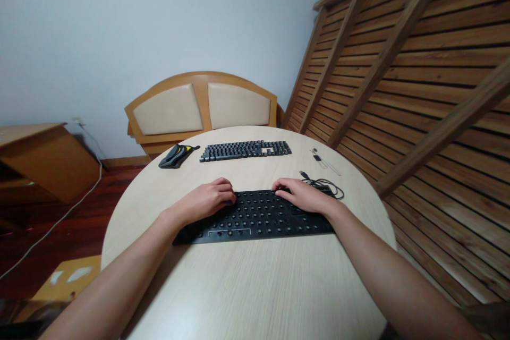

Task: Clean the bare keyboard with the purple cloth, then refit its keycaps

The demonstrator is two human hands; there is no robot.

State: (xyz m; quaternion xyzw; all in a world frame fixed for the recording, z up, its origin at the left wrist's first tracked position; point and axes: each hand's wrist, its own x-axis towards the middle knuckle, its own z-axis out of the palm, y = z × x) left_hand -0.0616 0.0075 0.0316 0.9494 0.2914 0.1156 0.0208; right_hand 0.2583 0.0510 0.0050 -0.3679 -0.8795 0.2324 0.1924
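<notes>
Two curled hands, grip unclear, on a black keyboard base with sockets.

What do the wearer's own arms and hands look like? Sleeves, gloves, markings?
Left hand and right hand: no gloves. Left forearm and right forearm are bare, with no sleeves, watch or bracelet visible. No clear markings; nails too small to judge.

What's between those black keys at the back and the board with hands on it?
Between the keys and board, the head view shows bare table in the middle, plus parts of the left hand and right hand.
</notes>
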